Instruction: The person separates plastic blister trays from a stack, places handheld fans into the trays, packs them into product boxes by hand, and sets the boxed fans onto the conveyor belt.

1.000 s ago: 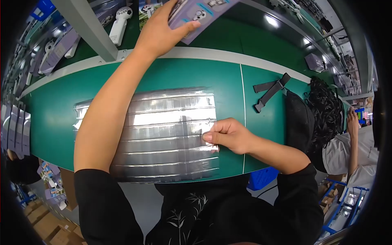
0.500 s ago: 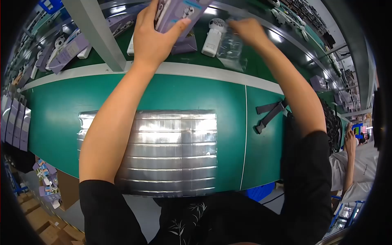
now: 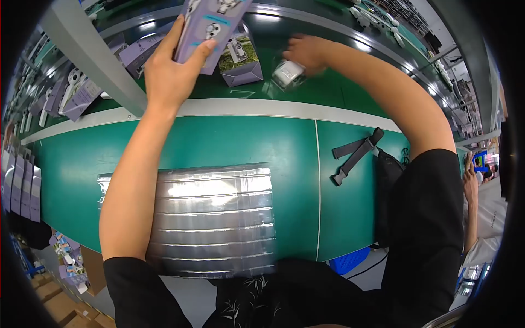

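Note:
My left hand [image 3: 169, 76] grips a tall purple box [image 3: 202, 33] printed with pictures of a white device, thumb across its front. My right hand [image 3: 309, 54], slightly blurred, is closed over the upper part of a white handheld fan [image 3: 287, 73] on the green shelf behind the bench. Clear plastic surrounds the fan's lower end; the fan's head is hidden by the hand. Between the hands stands another purple box [image 3: 240, 63] with a grassy picture. A silvery clear sheet of ribbed air-cushion film [image 3: 219, 218] lies below on the bench, partly behind my left forearm.
A grey metal post [image 3: 93, 54] rises at the left of the shelf edge [image 3: 246, 108]. Black straps with a buckle [image 3: 355, 156] lie on the right of the green bench [image 3: 292, 191]. Several purple boxes [image 3: 24, 186] stand far left. A co-worker's arm [image 3: 470, 202] shows at right.
My left hand has moved left with the purple box, uncovering the grassy-pictured box. My right hand has come left and down from the plastic onto the fan. The whole view has shifted somewhat.

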`<action>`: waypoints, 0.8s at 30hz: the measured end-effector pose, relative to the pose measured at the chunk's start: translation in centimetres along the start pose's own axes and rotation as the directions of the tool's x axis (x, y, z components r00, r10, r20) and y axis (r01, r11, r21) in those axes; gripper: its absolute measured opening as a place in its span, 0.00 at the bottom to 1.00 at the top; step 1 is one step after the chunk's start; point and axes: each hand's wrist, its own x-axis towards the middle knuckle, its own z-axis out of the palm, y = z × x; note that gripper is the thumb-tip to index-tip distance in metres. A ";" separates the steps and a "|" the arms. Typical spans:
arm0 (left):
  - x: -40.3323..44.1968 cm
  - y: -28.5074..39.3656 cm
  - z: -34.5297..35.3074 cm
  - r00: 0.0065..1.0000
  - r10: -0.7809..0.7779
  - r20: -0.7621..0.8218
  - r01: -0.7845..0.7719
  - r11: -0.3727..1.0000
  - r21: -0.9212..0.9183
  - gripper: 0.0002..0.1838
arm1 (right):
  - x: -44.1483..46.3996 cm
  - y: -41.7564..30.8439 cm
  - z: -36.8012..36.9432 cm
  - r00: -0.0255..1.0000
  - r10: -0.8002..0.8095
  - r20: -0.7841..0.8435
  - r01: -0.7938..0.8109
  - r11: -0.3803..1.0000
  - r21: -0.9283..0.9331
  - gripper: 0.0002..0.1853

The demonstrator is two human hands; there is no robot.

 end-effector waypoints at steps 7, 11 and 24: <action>1.8 2.2 -2.8 0.720 -0.370 0.587 0.576 0.790 -0.209 0.33 | -15.0 0.4 -0.5 0.897 0.274 -0.347 -0.218 0.957 0.191 0.29; 0.5 3.7 -2.2 0.739 -0.245 0.628 0.473 0.852 -0.224 0.29 | -22.8 3.1 -2.9 0.571 0.766 -0.297 -0.501 0.611 0.613 0.30; 3.5 12.2 10.1 0.646 0.617 0.449 -0.677 0.735 -0.035 0.39 | -24.8 0.6 0.7 0.850 0.471 -0.236 -0.376 0.855 0.357 0.19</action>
